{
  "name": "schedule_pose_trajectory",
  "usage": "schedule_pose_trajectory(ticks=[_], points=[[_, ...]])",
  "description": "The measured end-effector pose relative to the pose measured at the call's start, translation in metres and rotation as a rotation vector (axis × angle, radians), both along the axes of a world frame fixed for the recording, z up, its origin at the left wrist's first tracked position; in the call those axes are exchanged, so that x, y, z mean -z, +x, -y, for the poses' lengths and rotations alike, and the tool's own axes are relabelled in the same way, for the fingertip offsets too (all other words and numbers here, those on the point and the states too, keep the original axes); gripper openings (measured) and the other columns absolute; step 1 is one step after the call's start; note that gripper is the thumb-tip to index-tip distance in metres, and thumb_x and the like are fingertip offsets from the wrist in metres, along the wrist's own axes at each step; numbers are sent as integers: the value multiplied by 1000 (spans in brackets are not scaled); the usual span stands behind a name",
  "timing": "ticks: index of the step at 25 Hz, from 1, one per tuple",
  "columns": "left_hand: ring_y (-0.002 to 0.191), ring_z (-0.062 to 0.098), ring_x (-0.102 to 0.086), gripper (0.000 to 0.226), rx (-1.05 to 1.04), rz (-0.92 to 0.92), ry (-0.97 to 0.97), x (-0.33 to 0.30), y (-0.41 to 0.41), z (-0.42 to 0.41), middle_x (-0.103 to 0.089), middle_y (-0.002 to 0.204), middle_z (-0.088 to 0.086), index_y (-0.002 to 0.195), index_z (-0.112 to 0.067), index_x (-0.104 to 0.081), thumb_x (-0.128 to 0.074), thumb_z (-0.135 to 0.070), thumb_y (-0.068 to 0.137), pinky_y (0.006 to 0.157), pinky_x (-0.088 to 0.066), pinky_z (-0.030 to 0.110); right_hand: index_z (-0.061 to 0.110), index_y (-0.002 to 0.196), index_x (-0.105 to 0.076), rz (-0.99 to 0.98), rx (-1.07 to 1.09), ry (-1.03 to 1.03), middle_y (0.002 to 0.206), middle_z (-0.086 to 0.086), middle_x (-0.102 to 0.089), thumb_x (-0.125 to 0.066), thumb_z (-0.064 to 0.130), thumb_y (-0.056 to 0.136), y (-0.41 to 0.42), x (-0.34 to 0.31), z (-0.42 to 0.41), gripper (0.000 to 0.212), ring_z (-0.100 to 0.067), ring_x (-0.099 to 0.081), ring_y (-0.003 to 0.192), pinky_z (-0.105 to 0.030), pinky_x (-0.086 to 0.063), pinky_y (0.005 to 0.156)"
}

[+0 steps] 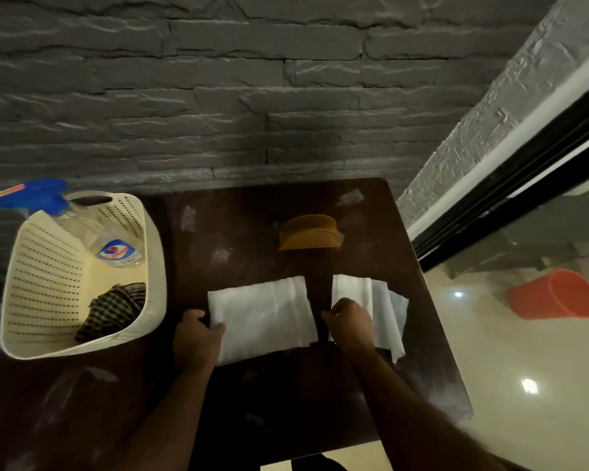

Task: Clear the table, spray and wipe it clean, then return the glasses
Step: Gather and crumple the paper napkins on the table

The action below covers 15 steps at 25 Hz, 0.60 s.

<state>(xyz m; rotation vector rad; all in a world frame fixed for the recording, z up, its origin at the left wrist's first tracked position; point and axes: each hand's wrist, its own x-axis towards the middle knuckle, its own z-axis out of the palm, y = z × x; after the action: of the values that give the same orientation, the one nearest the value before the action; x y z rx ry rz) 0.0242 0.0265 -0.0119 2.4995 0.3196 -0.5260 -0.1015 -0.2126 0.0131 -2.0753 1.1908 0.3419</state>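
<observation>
Two stacks of white paper napkins lie on the dark brown table (286,402). My left hand (198,338) grips the near left corner of the left napkin stack (266,317). My right hand (349,322) rests closed on the right napkin stack (385,307), pinching its left edge. An orange napkin holder (308,232) stands empty behind the napkins. A spray bottle (116,246) with a blue trigger head leans in the cream basket (48,266) at the left, beside a checked cloth (113,311). No glasses are in view.
A dark stone wall runs along the table's far edge. To the right a glass door frame (510,185) borders a glossy tiled floor, where an orange bucket (558,297) lies on its side. Pale smears mark the tabletop.
</observation>
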Motion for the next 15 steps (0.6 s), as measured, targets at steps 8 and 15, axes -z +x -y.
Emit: schedule_pose_trajectory(ticks=[8,15], points=[[89,13,-64,21,476,26,-260,-24,-51,116,-70,101,1,107,-16,-65,-68,-22,87,72,-47,20,16,106,-65,31,409,-268,105,-8,-68,-60,22,86,-54,-6,76,21,-30,-64,94,-33,-48,74],[105,22,-60,38,594,-79,93,-11,-92,205,-63,114,6,115,-14,-58,-68,-38,87,78,-49,30,16,77,-63,-61,404,-95,80,-6,-69,-64,35,85,-92,15,100,21,-20,-63,67,-34,-54,63]])
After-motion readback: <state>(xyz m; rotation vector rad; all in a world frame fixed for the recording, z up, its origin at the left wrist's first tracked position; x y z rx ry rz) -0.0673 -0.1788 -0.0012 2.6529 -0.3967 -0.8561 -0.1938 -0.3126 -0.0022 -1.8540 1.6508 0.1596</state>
